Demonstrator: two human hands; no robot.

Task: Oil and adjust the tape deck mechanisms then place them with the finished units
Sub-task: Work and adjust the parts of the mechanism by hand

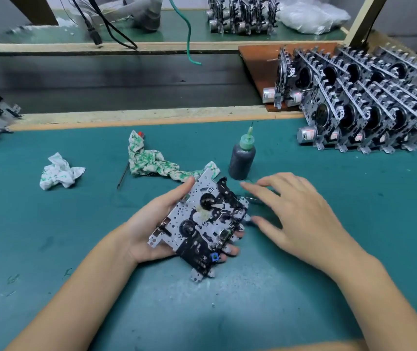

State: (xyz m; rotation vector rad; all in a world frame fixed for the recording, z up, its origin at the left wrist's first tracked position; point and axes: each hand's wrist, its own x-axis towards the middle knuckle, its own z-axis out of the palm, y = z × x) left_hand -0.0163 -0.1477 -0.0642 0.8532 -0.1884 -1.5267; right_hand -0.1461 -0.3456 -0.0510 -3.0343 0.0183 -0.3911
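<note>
One tape deck mechanism [200, 224] is cradled face-up in the left hand [151, 224], thumb along its upper edge, fingertips curled round its lower right edge, just above the green counter [329, 287]. Right hand [301, 216] is held flat and released, fingers spread, nothing grasped, just beside the mechanism. An oil bottle [242, 158] stands upright behind it. Finished units [369, 107] are lined up at far right. Two crumpled rags [151, 160] lie to the left of the bottle.

Oil bottle [242, 158] behind the held mechanism [200, 224], rag [151, 160] to its left, finished units [369, 110] far right.
</note>
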